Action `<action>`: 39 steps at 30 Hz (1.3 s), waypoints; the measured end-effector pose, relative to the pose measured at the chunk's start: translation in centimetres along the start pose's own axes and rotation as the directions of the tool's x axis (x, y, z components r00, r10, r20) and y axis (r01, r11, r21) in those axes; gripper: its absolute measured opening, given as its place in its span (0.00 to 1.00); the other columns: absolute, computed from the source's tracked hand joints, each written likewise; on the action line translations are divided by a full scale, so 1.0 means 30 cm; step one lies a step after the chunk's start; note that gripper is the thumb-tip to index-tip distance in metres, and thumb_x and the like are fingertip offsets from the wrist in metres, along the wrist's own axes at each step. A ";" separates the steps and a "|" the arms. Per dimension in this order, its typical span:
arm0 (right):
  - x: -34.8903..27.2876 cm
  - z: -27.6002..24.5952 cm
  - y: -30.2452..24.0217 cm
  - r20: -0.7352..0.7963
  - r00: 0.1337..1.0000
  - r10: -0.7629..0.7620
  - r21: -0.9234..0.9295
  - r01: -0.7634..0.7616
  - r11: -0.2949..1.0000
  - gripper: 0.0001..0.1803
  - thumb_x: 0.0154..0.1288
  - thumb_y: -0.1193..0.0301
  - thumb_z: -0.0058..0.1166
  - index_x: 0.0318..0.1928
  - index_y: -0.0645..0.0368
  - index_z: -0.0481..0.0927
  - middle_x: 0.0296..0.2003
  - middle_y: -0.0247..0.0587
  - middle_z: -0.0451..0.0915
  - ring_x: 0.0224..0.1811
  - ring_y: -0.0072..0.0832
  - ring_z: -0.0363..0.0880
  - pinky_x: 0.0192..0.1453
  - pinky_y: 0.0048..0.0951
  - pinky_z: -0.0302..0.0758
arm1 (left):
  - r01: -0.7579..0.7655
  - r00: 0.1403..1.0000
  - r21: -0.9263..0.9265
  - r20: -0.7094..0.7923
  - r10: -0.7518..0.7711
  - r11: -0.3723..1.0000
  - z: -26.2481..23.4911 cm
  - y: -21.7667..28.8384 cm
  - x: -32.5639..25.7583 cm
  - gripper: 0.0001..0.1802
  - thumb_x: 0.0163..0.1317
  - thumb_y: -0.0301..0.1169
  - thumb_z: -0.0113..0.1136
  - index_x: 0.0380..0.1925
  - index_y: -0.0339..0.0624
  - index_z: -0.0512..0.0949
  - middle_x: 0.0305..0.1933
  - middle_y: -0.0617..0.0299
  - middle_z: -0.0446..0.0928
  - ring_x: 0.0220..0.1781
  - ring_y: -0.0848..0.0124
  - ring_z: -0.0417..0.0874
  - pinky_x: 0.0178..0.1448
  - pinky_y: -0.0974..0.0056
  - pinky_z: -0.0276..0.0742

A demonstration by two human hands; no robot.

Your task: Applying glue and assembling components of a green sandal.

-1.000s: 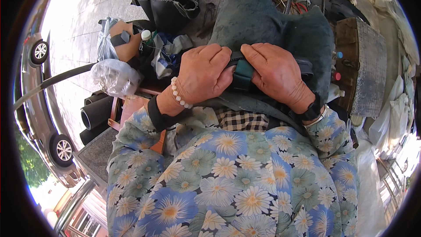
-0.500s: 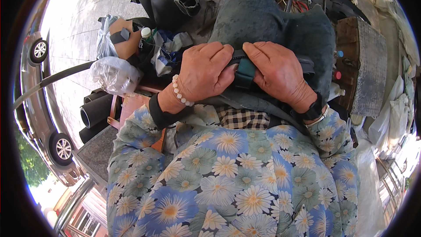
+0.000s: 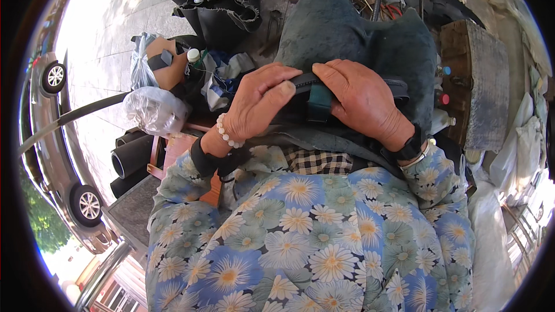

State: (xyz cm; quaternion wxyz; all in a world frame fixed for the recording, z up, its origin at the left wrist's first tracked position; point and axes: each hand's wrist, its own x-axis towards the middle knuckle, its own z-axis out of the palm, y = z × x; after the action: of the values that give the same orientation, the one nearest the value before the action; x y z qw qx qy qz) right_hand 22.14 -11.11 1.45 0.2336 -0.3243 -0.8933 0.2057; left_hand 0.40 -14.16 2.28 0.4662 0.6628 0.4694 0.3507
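On my lap lies a black curved piece [image 3: 304,81] with a toothed or stitched edge, a dark green band [image 3: 319,103] standing across it. Its kind cannot be made out. My right hand [image 3: 364,98] grips it from the right, fingers bent over the top edge beside the green band. My left hand [image 3: 257,101] is at the left end, fingers stretched and thumb lifted apart, the tips close to or touching the edge. A dark green cloth [image 3: 324,29] covers my knees beneath it.
To the left are a clear plastic bag [image 3: 155,111], a bottle with a white cap [image 3: 193,56] and black rolls [image 3: 130,156]. Scraps of black sheet [image 3: 222,14] lie ahead. A wooden box [image 3: 488,86] stands at right, with bottles beside it. A car [image 3: 63,138] is at far left.
My left hand has loosened and shifted a little left, its thumb coming up from beside the green band. The right hand keeps its grip. The whole view has shifted slightly.
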 end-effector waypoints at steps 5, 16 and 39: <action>-0.002 -0.002 0.000 0.014 1.000 0.017 0.035 -0.017 0.999 0.28 0.42 0.76 0.60 0.50 0.60 0.72 0.42 0.44 0.76 0.44 0.41 0.76 0.49 0.36 0.74 | 0.311 0.946 -0.150 0.147 -0.290 0.939 -0.025 0.018 0.036 0.13 0.64 0.31 0.53 0.40 0.30 0.77 0.32 0.68 0.71 0.36 0.82 0.69 0.40 0.73 0.65; -0.006 0.000 -0.001 0.049 0.996 0.068 0.067 -0.071 0.995 0.29 0.42 0.78 0.59 0.51 0.60 0.73 0.44 0.47 0.77 0.46 0.43 0.77 0.50 0.37 0.75 | 0.461 0.883 -0.238 0.216 -0.416 0.855 0.003 0.041 0.031 0.12 0.57 0.27 0.53 0.41 0.35 0.74 0.36 0.69 0.72 0.38 0.84 0.70 0.45 0.75 0.67; -0.013 0.001 0.002 -0.014 0.997 0.076 0.047 -0.075 0.996 0.20 0.44 0.74 0.59 0.42 0.59 0.71 0.35 0.41 0.75 0.41 0.39 0.76 0.44 0.36 0.75 | 0.301 0.943 -0.043 0.158 -0.291 0.953 0.018 0.042 0.031 0.13 0.53 0.24 0.51 0.40 0.35 0.71 0.37 0.67 0.69 0.40 0.81 0.69 0.46 0.74 0.66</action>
State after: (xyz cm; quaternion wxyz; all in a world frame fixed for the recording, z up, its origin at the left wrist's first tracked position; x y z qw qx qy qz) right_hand 22.41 -11.35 1.29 0.2405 -0.3538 -0.8735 0.2324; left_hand 1.54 -13.59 3.34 0.5692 0.5934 0.5154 0.2411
